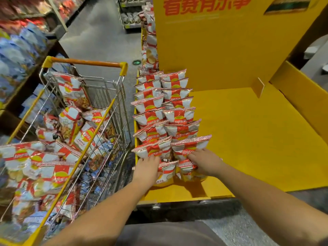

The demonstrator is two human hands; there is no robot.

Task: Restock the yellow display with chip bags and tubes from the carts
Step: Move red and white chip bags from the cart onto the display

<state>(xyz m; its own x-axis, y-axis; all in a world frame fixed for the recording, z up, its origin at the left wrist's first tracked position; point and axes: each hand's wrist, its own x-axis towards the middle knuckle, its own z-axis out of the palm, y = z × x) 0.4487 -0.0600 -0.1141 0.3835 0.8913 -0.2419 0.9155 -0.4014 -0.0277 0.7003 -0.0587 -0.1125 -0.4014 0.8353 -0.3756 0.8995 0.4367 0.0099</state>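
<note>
Both grips on front chip bags [160, 170]; fingertips hidden, L hand [148, 168], R hand [205, 161]

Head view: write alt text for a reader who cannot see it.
A person's left hand and right hand rest on the nearest red-and-white chip bags, which stand in two rows along the left edge of a yellow display. A shopping cart of more bags stands to the left.
</note>
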